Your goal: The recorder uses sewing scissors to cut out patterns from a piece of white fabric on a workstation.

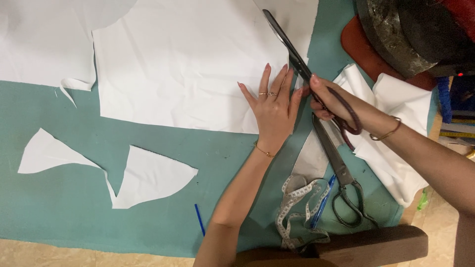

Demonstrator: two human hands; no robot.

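Matt white cloth (188, 64), dark metal scissors (292, 52), teal felt-like table cover (74, 212).

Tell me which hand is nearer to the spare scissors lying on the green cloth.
Right. The right hand holds the cutting scissors just above the spare scissors, near their blade tip. The left hand lies flat on the white fabric, farther to their left.

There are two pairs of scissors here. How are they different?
The scissors in use are gripped by the right hand, with the blades pointing up along the edge of the white cloth; the spare scissors lie untouched on the green table cover. The first has dark reddish handles, the second greyish ones. Both are long metal tailoring scissors.
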